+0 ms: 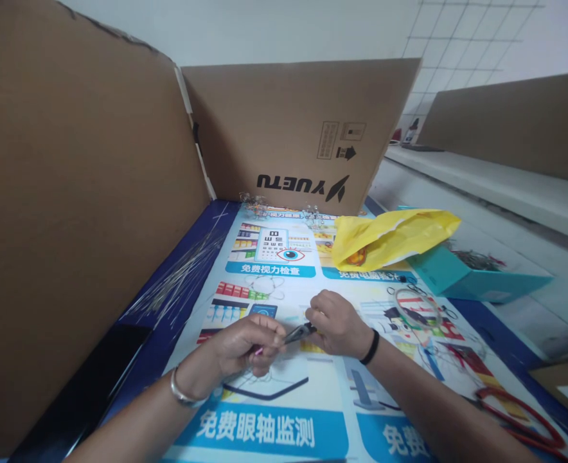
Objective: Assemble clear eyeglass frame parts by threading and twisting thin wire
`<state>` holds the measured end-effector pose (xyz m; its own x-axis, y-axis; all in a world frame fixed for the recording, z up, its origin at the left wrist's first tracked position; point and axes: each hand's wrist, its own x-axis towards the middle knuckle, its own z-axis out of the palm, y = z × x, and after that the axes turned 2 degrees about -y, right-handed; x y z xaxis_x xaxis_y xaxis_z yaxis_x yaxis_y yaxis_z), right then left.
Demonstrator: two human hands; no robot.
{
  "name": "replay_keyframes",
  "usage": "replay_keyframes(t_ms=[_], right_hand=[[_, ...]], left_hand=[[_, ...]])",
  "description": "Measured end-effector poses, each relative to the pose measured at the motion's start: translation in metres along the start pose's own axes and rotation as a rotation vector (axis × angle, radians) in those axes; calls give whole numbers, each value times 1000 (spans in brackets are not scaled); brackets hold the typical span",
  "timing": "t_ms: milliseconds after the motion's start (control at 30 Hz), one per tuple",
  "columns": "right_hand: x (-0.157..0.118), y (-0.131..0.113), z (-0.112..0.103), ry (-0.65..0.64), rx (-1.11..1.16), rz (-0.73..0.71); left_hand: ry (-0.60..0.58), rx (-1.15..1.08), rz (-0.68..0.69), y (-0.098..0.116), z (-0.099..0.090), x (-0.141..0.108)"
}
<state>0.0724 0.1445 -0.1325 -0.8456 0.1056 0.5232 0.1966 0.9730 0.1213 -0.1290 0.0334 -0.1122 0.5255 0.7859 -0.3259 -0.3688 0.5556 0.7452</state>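
My right hand (340, 325), a black band at its wrist, is wrapped round a pair of pliers (297, 334). The dark jaws point left and meet the fingertips of my left hand (249, 342). That hand, with a silver bangle at the wrist, is closed in a pinch on thin wire, mostly hidden by the fingers. A small pink bit (258, 351) shows between them, and faint wire loops (250, 384) appear just below. Both hands are over the printed poster sheet (329, 386). What the plier jaws grip is too small to make out.
Straight wires (175, 280) lie at the left, beside a black panel (86, 386). Cardboard walls (284, 128) rise behind and left. To the right are a yellow bag (399, 238), a teal box (481, 283) of wire pieces, a wire coil (416, 308) and a red coil (520, 411).
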Motion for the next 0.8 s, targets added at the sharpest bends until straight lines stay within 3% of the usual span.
replay_keyframes(t_ms=[133, 400, 633, 800], right_hand=[[-1, 0, -1, -3, 7, -40], [0, -2, -1, -82, 41, -30], [1, -1, 0, -91, 59, 130], [2, -1, 0, -91, 10, 209]], left_hand=[[-45, -17, -28, -1, 5, -1], [-14, 6, -35, 1, 5, 0], [134, 83, 221, -3, 6, 6], [258, 158, 272, -3, 7, 8]])
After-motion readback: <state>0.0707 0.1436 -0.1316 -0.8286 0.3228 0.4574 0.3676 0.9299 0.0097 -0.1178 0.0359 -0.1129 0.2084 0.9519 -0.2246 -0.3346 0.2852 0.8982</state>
